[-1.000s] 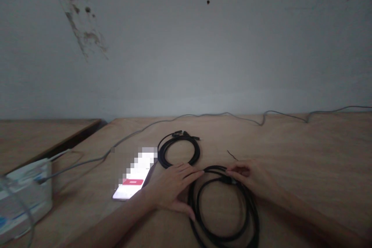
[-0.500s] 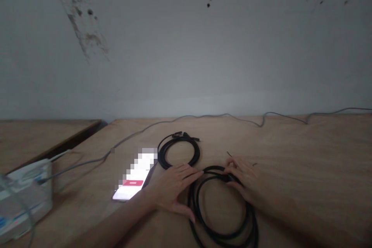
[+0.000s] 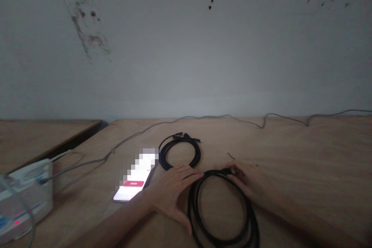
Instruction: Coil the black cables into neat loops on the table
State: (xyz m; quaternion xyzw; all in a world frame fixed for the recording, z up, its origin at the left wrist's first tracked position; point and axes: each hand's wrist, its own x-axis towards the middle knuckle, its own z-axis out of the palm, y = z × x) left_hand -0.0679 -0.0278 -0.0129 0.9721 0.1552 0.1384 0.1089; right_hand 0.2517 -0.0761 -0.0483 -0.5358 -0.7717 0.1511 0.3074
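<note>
A loose coil of black cable [image 3: 223, 239] lies on the wooden table in front of me. My left hand [image 3: 173, 190] rests at the coil's left side, its fingers stretched out with the thumb spread apart and the fingertips touching the cable's upper left. At the upper right of the coil, my right hand [image 3: 247, 178] pinches the cable's plug end [image 3: 228, 171] between thumb and fingers. Beyond my left hand sits a smaller, tighter coil of black cable [image 3: 196, 155], its connectors lying at its top.
Left of my hand is a phone [image 3: 139, 174] with a lit screen. A white power strip [image 3: 37, 197] stands at far left, with a grey cord [image 3: 128, 137] running along the wall. Two short dark strands, one a thin tie [image 3: 230, 155], lie near my right hand.
My right hand has shifted slightly right and down, and the cable's plug end now shows between its fingers. The left hand stays nearly in place, its thumb a little lower.
</note>
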